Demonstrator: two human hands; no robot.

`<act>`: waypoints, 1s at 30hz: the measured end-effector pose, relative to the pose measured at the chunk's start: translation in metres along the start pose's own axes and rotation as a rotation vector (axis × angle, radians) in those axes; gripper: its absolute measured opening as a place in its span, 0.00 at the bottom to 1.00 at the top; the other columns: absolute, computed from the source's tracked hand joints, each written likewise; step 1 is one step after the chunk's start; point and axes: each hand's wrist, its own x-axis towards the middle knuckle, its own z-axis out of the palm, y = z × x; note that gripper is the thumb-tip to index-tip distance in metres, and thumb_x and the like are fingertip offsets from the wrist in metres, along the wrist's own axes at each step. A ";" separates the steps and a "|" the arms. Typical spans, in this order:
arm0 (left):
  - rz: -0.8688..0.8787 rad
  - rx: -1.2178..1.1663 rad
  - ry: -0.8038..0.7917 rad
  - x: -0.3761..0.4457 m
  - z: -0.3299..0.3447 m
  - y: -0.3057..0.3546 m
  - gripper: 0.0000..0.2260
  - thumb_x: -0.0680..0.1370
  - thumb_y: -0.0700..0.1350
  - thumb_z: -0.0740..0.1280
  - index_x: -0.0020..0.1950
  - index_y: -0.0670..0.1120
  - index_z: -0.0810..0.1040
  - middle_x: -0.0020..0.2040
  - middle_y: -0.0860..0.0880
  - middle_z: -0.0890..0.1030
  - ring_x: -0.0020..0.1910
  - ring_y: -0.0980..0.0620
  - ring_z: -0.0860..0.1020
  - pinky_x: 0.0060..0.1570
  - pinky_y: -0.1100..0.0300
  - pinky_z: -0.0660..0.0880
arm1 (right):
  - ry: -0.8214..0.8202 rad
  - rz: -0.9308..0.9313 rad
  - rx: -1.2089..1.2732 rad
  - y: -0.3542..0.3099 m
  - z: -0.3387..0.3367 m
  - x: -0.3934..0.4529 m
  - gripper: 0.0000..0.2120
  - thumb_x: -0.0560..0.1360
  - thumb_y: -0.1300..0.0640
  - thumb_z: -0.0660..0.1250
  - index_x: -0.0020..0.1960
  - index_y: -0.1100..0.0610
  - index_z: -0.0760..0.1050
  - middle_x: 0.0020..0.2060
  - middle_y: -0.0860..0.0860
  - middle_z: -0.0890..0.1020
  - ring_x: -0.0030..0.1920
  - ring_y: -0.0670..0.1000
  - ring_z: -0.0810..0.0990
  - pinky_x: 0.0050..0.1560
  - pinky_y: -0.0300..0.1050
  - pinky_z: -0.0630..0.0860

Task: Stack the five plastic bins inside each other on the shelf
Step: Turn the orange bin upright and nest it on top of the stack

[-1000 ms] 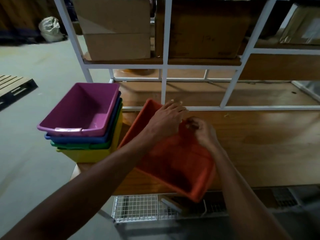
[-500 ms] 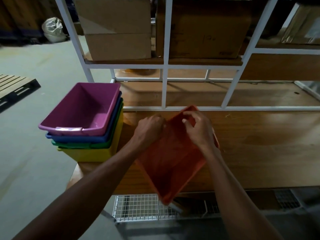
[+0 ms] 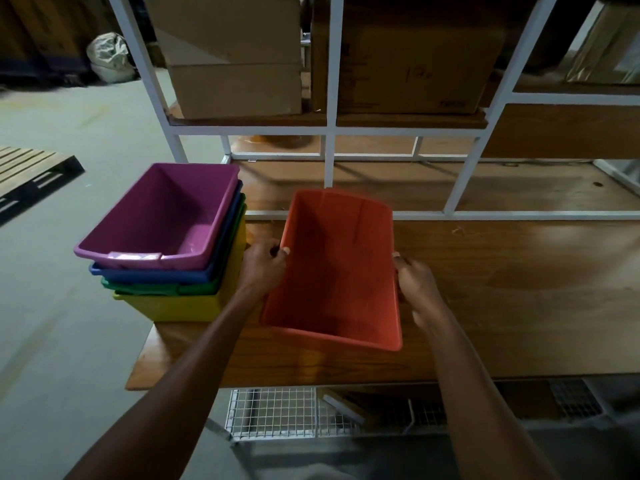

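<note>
While I hold the orange bin (image 3: 337, 271) open side up above the wooden shelf (image 3: 519, 289), my left hand (image 3: 261, 268) curls round its left rim and my right hand (image 3: 414, 280) grips its right rim; just to the left stand four nested bins at the shelf's end, purple bin (image 3: 162, 216) uppermost, then blue bin (image 3: 152, 273), green bin (image 3: 162, 288), yellow bin (image 3: 173, 306) lowest; cardboard boxes (image 3: 239, 64) sit on the tier above.

- I am in a warehouse or storeroom.
- White metal racking (image 3: 332, 98) with plywood shelves (image 3: 519, 289).
- Sealed cardboard cartons (image 3: 235, 64) on the upper shelf.
- Bare concrete floor (image 3: 52, 306); wooden pallet (image 3: 31, 168); filled sack (image 3: 109, 58).
</note>
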 end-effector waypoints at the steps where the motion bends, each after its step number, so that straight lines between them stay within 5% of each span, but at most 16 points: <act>1: -0.025 -0.001 -0.016 -0.001 -0.001 0.000 0.11 0.85 0.47 0.63 0.62 0.43 0.81 0.49 0.45 0.84 0.46 0.45 0.84 0.48 0.45 0.84 | -0.002 -0.010 0.000 -0.001 -0.001 0.000 0.18 0.88 0.48 0.56 0.59 0.56 0.81 0.50 0.54 0.86 0.50 0.53 0.84 0.46 0.48 0.76; 7: -0.096 -0.155 -0.112 -0.006 -0.009 0.005 0.11 0.86 0.47 0.62 0.65 0.50 0.80 0.52 0.45 0.85 0.49 0.45 0.86 0.53 0.42 0.83 | -0.036 0.043 -0.004 -0.011 -0.005 0.003 0.12 0.88 0.55 0.56 0.57 0.50 0.78 0.52 0.54 0.85 0.52 0.51 0.83 0.44 0.45 0.71; 11: -0.132 -0.297 -0.101 -0.006 -0.016 0.016 0.08 0.86 0.48 0.63 0.59 0.52 0.81 0.45 0.48 0.85 0.38 0.53 0.85 0.35 0.60 0.79 | -0.038 0.029 -0.027 -0.023 -0.007 0.009 0.13 0.87 0.55 0.57 0.54 0.51 0.80 0.52 0.56 0.85 0.51 0.54 0.83 0.44 0.47 0.72; 13: -0.142 -0.350 -0.097 -0.002 -0.023 0.020 0.11 0.86 0.49 0.62 0.54 0.47 0.84 0.39 0.49 0.84 0.32 0.53 0.82 0.32 0.59 0.78 | -0.039 0.009 -0.016 -0.031 -0.009 0.014 0.14 0.87 0.54 0.57 0.58 0.55 0.81 0.52 0.55 0.86 0.50 0.54 0.84 0.46 0.49 0.75; 24: -0.068 -0.397 -0.030 0.033 -0.099 0.066 0.13 0.86 0.46 0.60 0.57 0.42 0.82 0.47 0.42 0.82 0.45 0.46 0.81 0.49 0.51 0.78 | -0.078 -0.222 0.087 -0.128 0.000 0.036 0.14 0.84 0.51 0.62 0.56 0.58 0.83 0.39 0.51 0.85 0.43 0.52 0.84 0.49 0.51 0.77; 28: -0.044 -0.414 0.064 0.056 -0.142 0.072 0.16 0.86 0.45 0.60 0.62 0.36 0.81 0.48 0.40 0.82 0.43 0.46 0.79 0.36 0.59 0.75 | -0.101 -0.255 0.130 -0.168 0.027 0.027 0.12 0.84 0.53 0.63 0.48 0.56 0.83 0.36 0.49 0.85 0.44 0.53 0.84 0.54 0.54 0.81; 30: -0.037 -0.474 0.107 0.068 -0.166 0.072 0.14 0.84 0.43 0.62 0.56 0.37 0.84 0.44 0.41 0.83 0.37 0.46 0.80 0.29 0.61 0.74 | -0.106 -0.275 0.175 -0.186 0.047 0.022 0.12 0.83 0.54 0.63 0.47 0.55 0.83 0.36 0.50 0.85 0.45 0.54 0.84 0.55 0.54 0.81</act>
